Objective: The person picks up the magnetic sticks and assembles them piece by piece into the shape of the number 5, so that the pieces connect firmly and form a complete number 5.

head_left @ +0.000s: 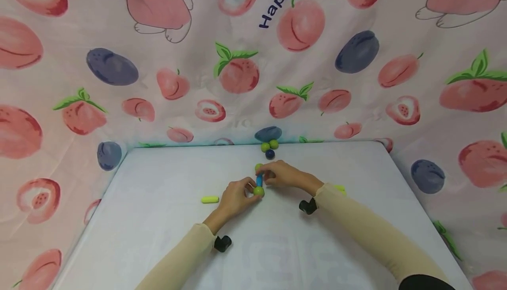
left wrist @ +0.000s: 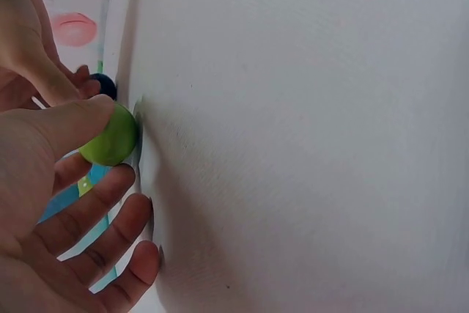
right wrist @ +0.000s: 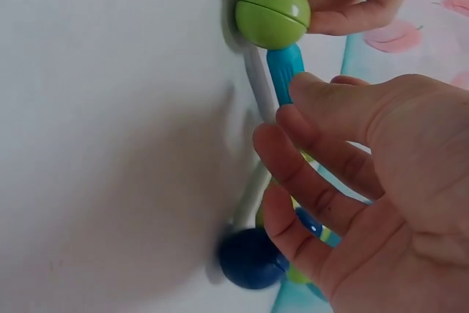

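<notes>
A short blue rod [head_left: 259, 180] runs between a near green ball [head_left: 259, 191] and a far green ball [head_left: 259, 167] in the middle of the white table. My left hand [head_left: 236, 196] pinches the near ball between thumb and fingers, the other fingers spread beneath it in the left wrist view. With thumb and index finger, my right hand [right wrist: 366, 152] pinches the blue rod, whose upper end meets the green ball [right wrist: 273, 16] in the right wrist view. The right fingers partly cover the far ball and the rod's other end.
Two green balls [head_left: 273, 144] and a dark blue ball [head_left: 270, 154] sit together near the table's back edge. To the left lies a yellow rod [head_left: 210, 199]. Another yellow piece [head_left: 340, 189] is partly hidden behind the right sleeve. A fruit-print cloth [head_left: 237, 122] hangs behind the table.
</notes>
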`<state>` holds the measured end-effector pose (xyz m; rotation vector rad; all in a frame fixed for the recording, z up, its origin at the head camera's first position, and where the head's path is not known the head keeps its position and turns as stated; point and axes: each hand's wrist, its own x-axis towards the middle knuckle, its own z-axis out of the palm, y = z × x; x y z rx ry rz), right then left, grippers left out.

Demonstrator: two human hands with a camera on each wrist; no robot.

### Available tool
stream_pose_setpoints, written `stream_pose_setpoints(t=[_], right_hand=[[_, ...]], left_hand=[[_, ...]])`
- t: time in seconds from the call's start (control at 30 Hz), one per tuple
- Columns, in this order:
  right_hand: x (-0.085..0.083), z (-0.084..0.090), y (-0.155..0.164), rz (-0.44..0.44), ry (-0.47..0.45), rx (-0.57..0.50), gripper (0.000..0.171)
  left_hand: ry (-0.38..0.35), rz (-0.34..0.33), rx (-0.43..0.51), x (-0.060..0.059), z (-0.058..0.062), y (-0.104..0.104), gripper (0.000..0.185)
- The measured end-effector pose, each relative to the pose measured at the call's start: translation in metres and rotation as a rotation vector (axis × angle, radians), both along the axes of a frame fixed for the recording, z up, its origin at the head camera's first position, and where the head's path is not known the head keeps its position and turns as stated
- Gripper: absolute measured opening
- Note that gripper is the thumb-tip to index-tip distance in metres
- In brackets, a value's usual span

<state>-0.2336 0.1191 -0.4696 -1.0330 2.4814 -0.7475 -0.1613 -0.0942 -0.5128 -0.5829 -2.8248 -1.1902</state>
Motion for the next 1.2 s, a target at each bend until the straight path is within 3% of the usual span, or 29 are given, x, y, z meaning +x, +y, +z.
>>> stream_pose_setpoints(t=[0.53, 0.73, 1.2], right_hand=[[0.012, 0.029, 0.059, -0.030, 0.004, 0.029, 0.036], [0.016, 0.030, 0.083, -0.050, -0.011, 0.075, 0.041], [0.021, 0.022, 0.124, -0.095, -0.038, 0.064, 0.040]], left_hand=[[-0.018, -0.024, -0.018, -0.002, 0.000, 0.001, 0.025], [-0.019, -0.024, -0.018, -0.003, 0.000, 0.001, 0.025], [-0.033, -0.031, -0.008, -0.004, 0.001, 0.000, 0.026]])
